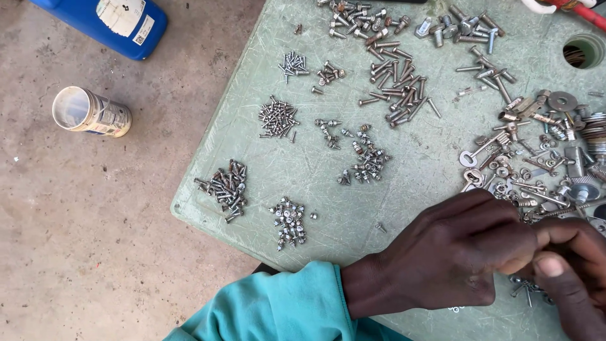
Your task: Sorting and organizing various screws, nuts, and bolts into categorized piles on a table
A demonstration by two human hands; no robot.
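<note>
Your left hand [454, 252] and right hand [568, 265] meet, fingers pinched at the desk's [303, 170] near edge; what they hold is hidden. Sorted screw piles [278, 118] lie left; the mixed heap [536, 145] right remains.

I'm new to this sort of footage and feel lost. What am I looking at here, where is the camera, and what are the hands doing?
The one picture comes from a camera on a person's head, looking down. No machine: two bare hands. The left hand, in a teal sleeve, meets the right hand over a scratched green board. On it lie sorted screw piles and mixed hardware. What the fingers pinch is hidden. A tin and a blue jug sit on the concrete floor.
</note>
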